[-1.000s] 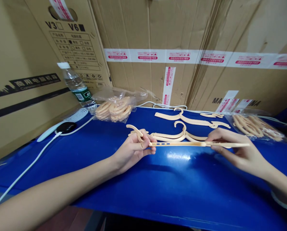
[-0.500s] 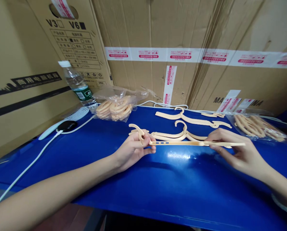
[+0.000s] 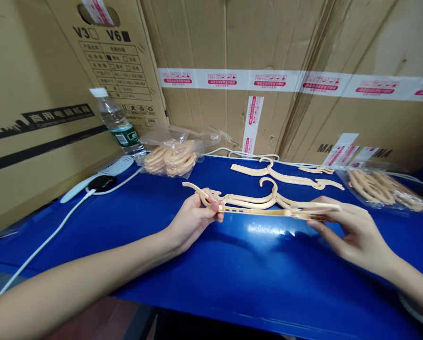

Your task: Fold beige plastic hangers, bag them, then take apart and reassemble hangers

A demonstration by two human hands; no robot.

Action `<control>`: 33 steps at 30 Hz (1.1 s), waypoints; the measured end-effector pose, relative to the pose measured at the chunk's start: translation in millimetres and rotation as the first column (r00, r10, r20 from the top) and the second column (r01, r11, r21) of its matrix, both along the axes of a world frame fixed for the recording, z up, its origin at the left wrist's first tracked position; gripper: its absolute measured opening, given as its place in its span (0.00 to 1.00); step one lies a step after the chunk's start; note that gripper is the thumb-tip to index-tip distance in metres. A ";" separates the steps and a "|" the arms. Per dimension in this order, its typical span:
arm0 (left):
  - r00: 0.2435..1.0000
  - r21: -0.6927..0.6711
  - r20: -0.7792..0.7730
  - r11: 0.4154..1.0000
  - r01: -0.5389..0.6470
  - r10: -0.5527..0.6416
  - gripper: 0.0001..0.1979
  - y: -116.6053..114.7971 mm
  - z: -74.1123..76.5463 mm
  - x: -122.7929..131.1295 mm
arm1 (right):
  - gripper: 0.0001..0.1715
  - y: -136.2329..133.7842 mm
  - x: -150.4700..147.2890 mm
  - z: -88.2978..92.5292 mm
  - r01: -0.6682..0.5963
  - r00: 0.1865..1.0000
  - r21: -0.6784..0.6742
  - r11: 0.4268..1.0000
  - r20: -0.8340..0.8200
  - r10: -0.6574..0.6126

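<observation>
Between my two hands a beige plastic folding hanger [image 3: 257, 212] is held edge-on above the blue table. My left hand [image 3: 193, 215] pinches its left end, where a curved end piece sticks up and to the left. Fingers of my right hand [image 3: 349, 231] close around the right end, partly hiding it. Just behind lies an unfolded hanger [image 3: 250, 200] with its hook upward, its right part overlapped by the held one. Farther back rests another unfolded hanger [image 3: 285, 177], and beyond it a small folded piece [image 3: 316, 169].
Clear bags of beige hanger parts lie at the back left [image 3: 176, 158] and at the right [image 3: 384, 189]. A water bottle [image 3: 121, 127], a pale blue comb-like object [image 3: 115, 165] and a black device [image 3: 101, 184] with a white cable stand left. Cardboard boxes [image 3: 225, 42] wall the back.
The held hanger has shifted slightly left, and its right arm now shows tilted differently in my right hand. The curved piece at the left hand leans farther left. The view moved a little.
</observation>
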State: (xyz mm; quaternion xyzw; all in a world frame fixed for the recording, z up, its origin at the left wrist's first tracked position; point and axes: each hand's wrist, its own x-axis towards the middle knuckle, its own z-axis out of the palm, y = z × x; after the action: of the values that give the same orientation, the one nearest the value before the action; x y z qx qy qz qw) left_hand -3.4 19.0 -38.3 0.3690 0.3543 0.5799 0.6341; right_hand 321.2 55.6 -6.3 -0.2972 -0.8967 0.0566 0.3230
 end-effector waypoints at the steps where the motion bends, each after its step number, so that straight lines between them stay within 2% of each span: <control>1: 1.000 0.005 0.000 1.000 -0.012 0.012 0.16 0.1 -0.4 0.2 | 0.07 -0.4 -0.5 0.3 -0.029 1.000 0.005 1.000 0.003 0.029; 4: 0.999 0.030 0.007 0.998 -0.051 0.051 0.17 0.7 -1.0 0.3 | 0.12 -2.6 -2.1 2.8 -0.069 0.998 0.010 0.998 0.012 0.069; 9: 0.995 0.066 0.018 0.993 -0.100 0.099 0.19 0.4 -0.2 0.5 | 0.10 -4.8 -5.3 5.3 -0.046 0.999 -0.010 0.999 -0.029 0.046; 16: 0.985 0.031 0.026 0.985 -0.170 0.169 0.17 1.1 -2.6 1.1 | 0.07 -7.6 -8.7 7.3 0.068 0.980 -0.211 0.975 -0.170 -0.105; 19: 0.993 0.021 -0.048 0.994 -0.107 0.108 0.16 -3.3 -3.7 3.8 | 0.09 -5.9 -6.0 7.7 0.135 0.959 -0.244 0.960 -0.210 -0.188; 21: 0.976 0.070 -0.217 0.997 0.034 -0.018 0.12 -10.7 -3.6 6.5 | 0.11 -3.9 -3.7 9.7 0.158 0.951 -0.267 0.951 -0.217 -0.219; 23: 0.861 0.214 -0.499 0.947 0.239 -0.104 0.10 -20.7 -3.0 9.0 | 0.12 -2.3 -1.9 12.7 0.156 0.955 -0.306 0.939 -0.196 -0.223; 24: 0.764 0.322 -0.642 0.879 0.351 -0.070 0.10 -25.9 -2.6 9.8 | 0.14 -1.7 -1.5 13.9 0.148 0.960 -0.337 0.930 -0.175 -0.217; 26: 0.565 0.486 -0.818 0.655 0.579 0.107 0.13 -34.7 -2.0 10.8 | 0.17 -1.1 -1.7 14.5 0.125 0.975 -0.399 0.908 -0.122 -0.188; 27: 0.485 0.510 -0.850 0.550 0.662 0.205 0.14 -37.8 -1.8 11.0 | 0.17 -0.9 -2.3 13.5 0.114 0.981 -0.419 0.901 -0.096 -0.169; 28: 0.419 0.504 -0.864 0.478 0.719 0.279 0.16 -39.9 -1.7 11.0 | 0.18 -0.6 -3.1 11.8 0.106 0.987 -0.434 0.895 -0.065 -0.148; 29: 0.363 0.484 -0.871 0.447 0.752 0.332 0.17 -41.0 -1.7 10.9 | 0.17 -0.2 -4.0 9.4 0.098 0.991 -0.441 0.892 -0.035 -0.126; 30: 0.309 0.455 -0.879 0.449 0.769 0.363 0.19 -41.3 -1.9 10.7 | 0.17 0.4 -4.9 6.6 0.093 0.994 -0.443 0.892 -0.005 -0.106; 33: 0.177 0.377 -0.902 0.521 0.766 0.393 0.26 -39.4 -3.8 10.0 | 0.15 3.5 -6.3 -1.5 0.090 0.995 -0.424 0.901 0.076 -0.064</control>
State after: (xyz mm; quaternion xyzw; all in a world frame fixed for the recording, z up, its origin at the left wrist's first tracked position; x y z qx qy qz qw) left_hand 6.5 -20.4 -42.1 0.9354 0.2851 0.1919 0.0832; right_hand 314.9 59.1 -7.9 -0.3975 -0.8594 0.2295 0.2252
